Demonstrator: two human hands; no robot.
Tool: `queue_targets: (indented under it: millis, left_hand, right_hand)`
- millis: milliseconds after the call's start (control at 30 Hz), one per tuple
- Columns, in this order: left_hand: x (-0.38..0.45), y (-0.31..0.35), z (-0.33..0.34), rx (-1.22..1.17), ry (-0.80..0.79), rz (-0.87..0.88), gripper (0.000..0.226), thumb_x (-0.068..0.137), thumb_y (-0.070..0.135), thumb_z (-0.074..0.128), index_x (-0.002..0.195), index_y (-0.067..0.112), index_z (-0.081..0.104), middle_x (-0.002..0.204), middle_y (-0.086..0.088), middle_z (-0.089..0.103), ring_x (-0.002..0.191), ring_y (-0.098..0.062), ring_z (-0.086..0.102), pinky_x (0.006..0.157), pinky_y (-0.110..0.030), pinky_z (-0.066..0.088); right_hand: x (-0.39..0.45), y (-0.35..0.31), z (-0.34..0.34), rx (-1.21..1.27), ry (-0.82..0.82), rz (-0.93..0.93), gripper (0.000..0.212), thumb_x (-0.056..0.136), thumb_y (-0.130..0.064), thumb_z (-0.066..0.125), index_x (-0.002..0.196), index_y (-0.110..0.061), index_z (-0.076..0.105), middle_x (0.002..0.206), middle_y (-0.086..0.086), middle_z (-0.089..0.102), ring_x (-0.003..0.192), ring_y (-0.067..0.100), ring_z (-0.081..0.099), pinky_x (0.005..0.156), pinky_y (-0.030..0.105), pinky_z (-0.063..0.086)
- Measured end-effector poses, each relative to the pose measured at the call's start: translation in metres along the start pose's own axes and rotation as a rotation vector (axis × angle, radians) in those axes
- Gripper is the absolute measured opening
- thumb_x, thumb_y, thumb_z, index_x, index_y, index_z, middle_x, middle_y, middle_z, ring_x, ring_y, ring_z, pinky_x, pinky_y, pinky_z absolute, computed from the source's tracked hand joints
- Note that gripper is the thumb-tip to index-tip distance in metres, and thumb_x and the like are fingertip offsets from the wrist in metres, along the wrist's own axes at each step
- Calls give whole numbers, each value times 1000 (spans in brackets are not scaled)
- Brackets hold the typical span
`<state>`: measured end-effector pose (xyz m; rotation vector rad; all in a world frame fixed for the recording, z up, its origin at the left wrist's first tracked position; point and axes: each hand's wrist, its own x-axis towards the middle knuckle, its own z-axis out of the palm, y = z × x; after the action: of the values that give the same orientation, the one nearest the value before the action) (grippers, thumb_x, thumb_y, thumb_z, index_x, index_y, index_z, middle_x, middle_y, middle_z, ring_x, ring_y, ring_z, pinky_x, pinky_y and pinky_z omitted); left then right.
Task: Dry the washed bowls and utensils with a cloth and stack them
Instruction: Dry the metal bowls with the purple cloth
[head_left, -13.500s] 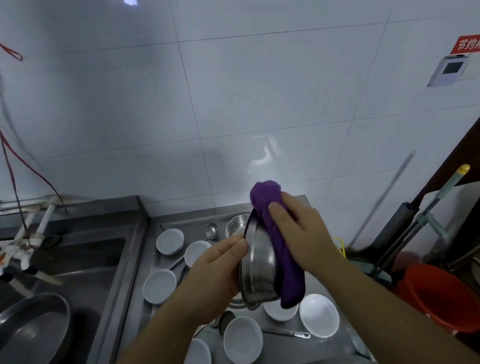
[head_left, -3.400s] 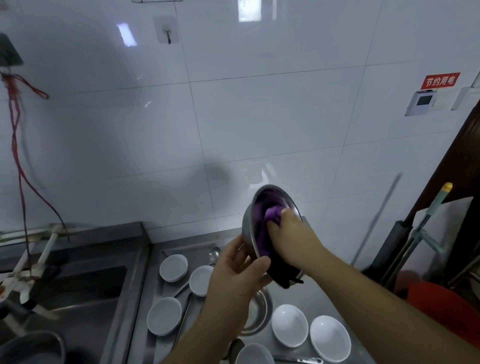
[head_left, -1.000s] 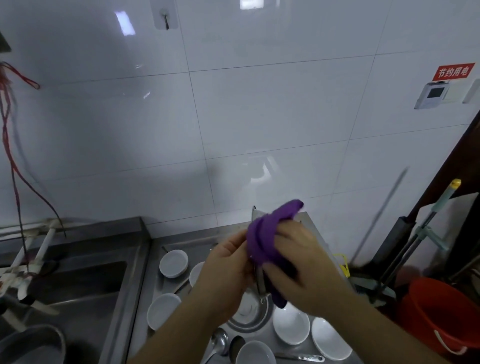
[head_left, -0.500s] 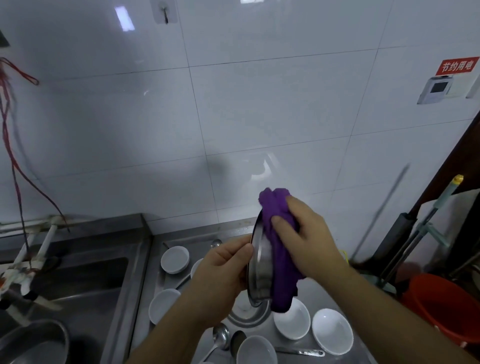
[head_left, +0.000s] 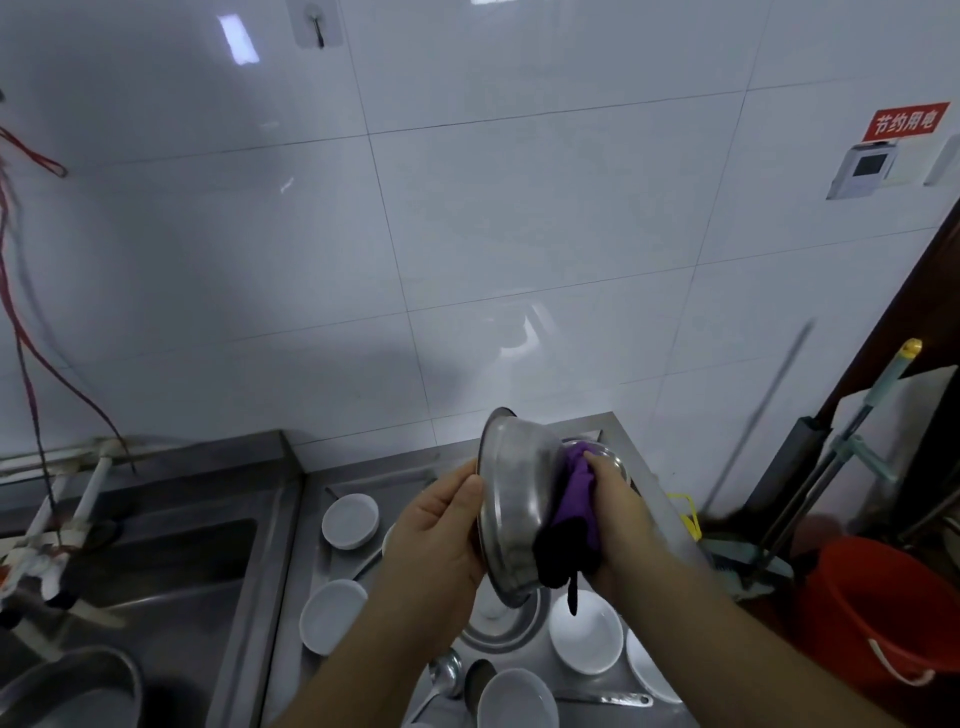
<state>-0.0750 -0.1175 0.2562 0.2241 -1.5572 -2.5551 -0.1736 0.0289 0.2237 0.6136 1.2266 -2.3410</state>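
Observation:
A steel bowl (head_left: 514, 499) is held on edge above the counter, its outside facing me. My left hand (head_left: 441, 535) grips its left rim. My right hand (head_left: 618, 519) holds a purple cloth (head_left: 574, 501) bunched against the bowl's outer base. Below on the steel drainboard (head_left: 311, 519) lie several small white bowls (head_left: 350, 519), another steel bowl (head_left: 511, 618) and metal spoons (head_left: 444, 675).
A sink basin (head_left: 156, 561) with a steel pan (head_left: 72, 691) is at the left, beside white pipes and red wires. An orange bucket (head_left: 883, 613) and mop handles (head_left: 852, 441) stand at the right. White tiled wall behind.
The bowl has been turned so its outside faces me. The cloth has gone from draped over the rim to pressed low against the bowl's base.

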Motion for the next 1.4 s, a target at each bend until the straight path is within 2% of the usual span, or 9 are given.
queue_targets:
  millis: [100,267,333,433,633,767,1033,1133,1400]
  left_hand:
    - [4,-3,4,-58,90,8,30,95,28,61,115,19,81,118,-19,78,107,-28,77,81,-30,63]
    - [10,-6,19,-18,201,-15,32,106,22,52,130,17,73,126,-15,76,116,-32,73,98,-46,60]
    - [11,-7,25,16,238,-28,29,109,20,51,126,22,74,122,-11,77,114,-32,74,102,-49,57]
    - [14,-5,31,41,228,-34,29,108,19,51,120,26,77,120,-9,78,112,-30,75,98,-47,61]
    - [17,-2,34,76,183,-81,37,108,20,52,99,37,84,111,-4,81,103,-21,78,77,-26,64]
    - [13,-8,30,53,166,-107,34,108,17,51,104,24,84,113,-13,80,103,-24,78,77,-28,64]
    - [5,-15,22,-40,173,-92,32,107,16,51,109,18,82,117,-19,77,99,-30,79,70,-36,65]
    - [5,-14,15,35,119,-3,30,103,25,55,123,20,78,124,-19,75,114,-33,74,84,-38,64]
    - [-1,-7,1,536,-84,151,34,106,36,50,134,39,70,125,1,76,121,-22,70,103,-46,57]
  right_hand:
    - [-13,10,0,0,-6,56,30,104,-28,55,98,-4,74,77,9,79,64,23,78,53,32,61]
    - [-27,32,11,-101,69,77,41,102,-37,57,127,-6,67,94,18,75,63,30,71,47,31,52]
    - [-30,40,15,-83,73,26,43,105,-42,54,137,-13,61,114,18,73,86,33,73,62,40,61]
    - [-38,47,19,-70,76,-102,39,106,-45,56,140,-27,53,126,10,70,111,35,69,97,58,58]
    - [-50,44,20,-445,-2,-540,22,101,-45,65,119,-43,54,124,-5,65,111,13,66,99,42,59]
    - [-39,26,16,-655,-86,-743,20,95,-51,57,100,-31,57,94,-3,61,84,16,64,76,41,59]
    - [-16,-14,25,-437,-81,-275,10,93,-50,63,91,-45,71,103,-8,72,97,20,69,84,39,58]
    - [-16,-13,24,-300,2,6,25,103,-37,58,113,-17,71,100,11,70,82,29,67,58,34,57]
    - [-39,14,12,-162,-123,119,37,109,-26,49,123,5,63,98,23,63,79,35,62,60,36,55]
